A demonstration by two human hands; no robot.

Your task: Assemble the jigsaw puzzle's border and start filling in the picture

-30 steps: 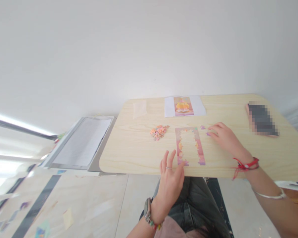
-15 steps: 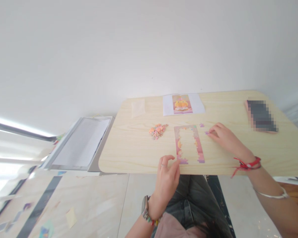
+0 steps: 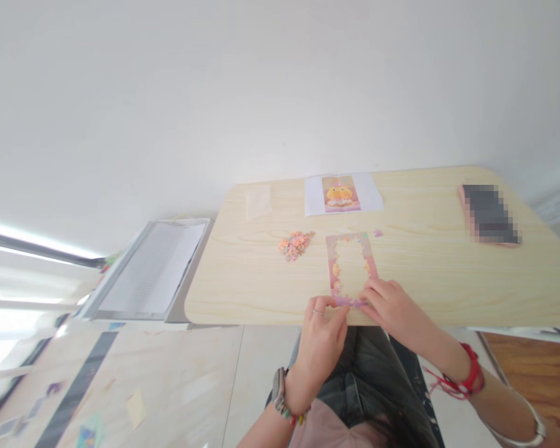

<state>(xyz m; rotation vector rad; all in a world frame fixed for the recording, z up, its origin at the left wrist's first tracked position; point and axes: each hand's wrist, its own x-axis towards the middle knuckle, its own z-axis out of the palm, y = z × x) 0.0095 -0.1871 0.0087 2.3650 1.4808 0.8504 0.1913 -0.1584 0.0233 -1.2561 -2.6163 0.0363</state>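
Note:
A jigsaw puzzle border (image 3: 331,264) lies on the table as an upright rectangle, its middle showing bare wood. Along its purple bottom edge, my left hand (image 3: 324,326) has bent fingers and thumb holding the lower left part. My right hand (image 3: 394,311) is closed at the lower right corner, pinching a small purple jigsaw piece that its fingertips mostly cover. A loose purple piece (image 3: 378,233) rests just right of the border's top. To the left is a pile of orange and pink jigsaw pieces (image 3: 295,246).
Behind the puzzle lies a white sheet with a printed picture (image 3: 340,194) of a yellow character. A clear plastic bag (image 3: 258,202) is at the back left, a phone (image 3: 490,214) at the right. The table's front edge (image 3: 261,324) runs close below my hands.
My right hand has moved left and toward me, from beside the border to its bottom right corner, bringing the purple piece. My left hand has shifted slightly right along the bottom edge.

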